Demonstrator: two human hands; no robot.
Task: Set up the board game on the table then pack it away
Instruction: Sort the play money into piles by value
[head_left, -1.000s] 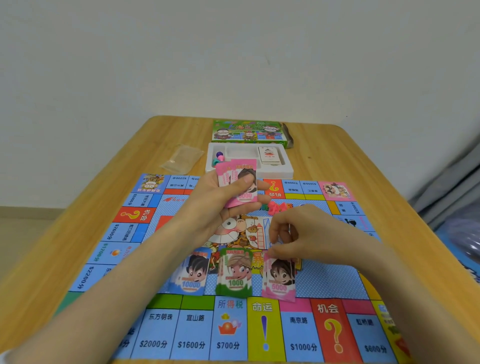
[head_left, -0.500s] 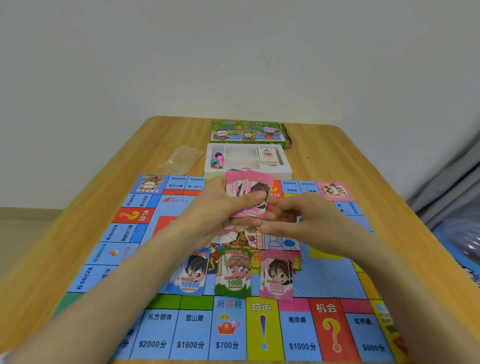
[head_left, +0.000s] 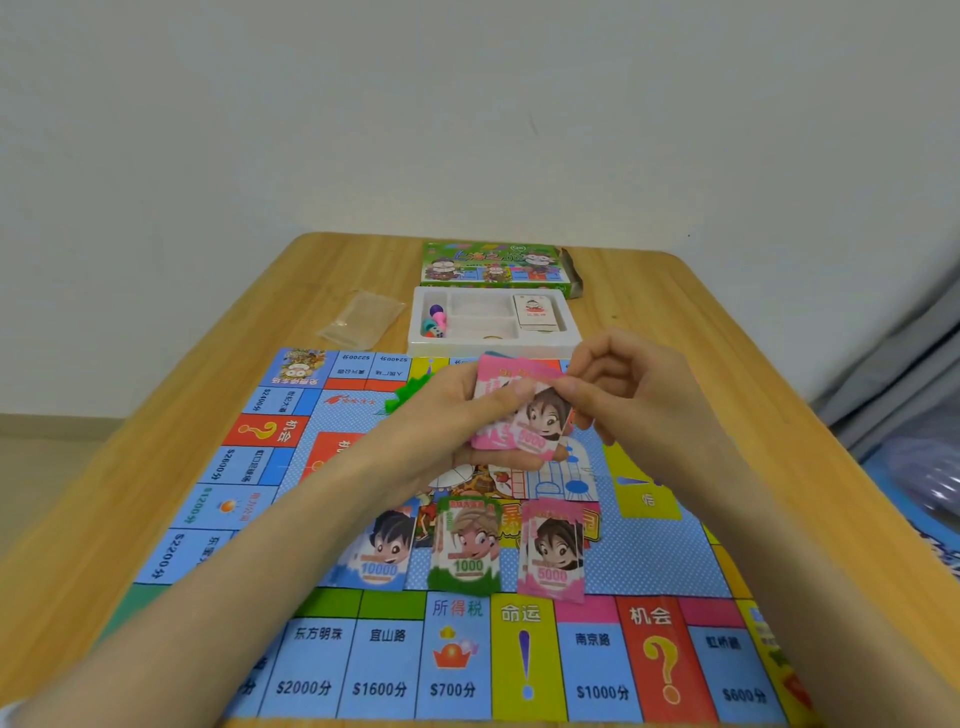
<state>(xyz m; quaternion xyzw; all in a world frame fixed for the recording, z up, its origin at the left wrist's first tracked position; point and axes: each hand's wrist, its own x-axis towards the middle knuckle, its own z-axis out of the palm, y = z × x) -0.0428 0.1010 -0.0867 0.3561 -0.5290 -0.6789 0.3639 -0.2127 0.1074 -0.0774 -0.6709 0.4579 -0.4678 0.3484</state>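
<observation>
The colourful game board (head_left: 649, 571) lies unfolded on the wooden table (head_left: 701, 332). Above its middle my left hand (head_left: 447, 421) grips a stack of pink paper money (head_left: 498, 415). My right hand (head_left: 618, 384) pinches the top pink 5000 note (head_left: 540, 421) of that stack at its upper edge. Three piles of notes lie side by side on the board in front of me: blue 10000 notes (head_left: 382, 556), green 1000 notes (head_left: 467, 551) and pink 5000 notes (head_left: 553, 553).
Beyond the board stands a white plastic tray (head_left: 488, 338) holding coloured pawns, a die (head_left: 439, 333) and a card deck (head_left: 537, 312). The green game box (head_left: 493, 265) lies behind it. An empty clear bag (head_left: 363, 322) lies to the tray's left. Green plastic pieces (head_left: 408, 397) sit on the board.
My right hand let go of a pink note on the 5000 pile and rose to the stack in my left hand, where it now pinches the top note. Both hands lifted slightly farther away.
</observation>
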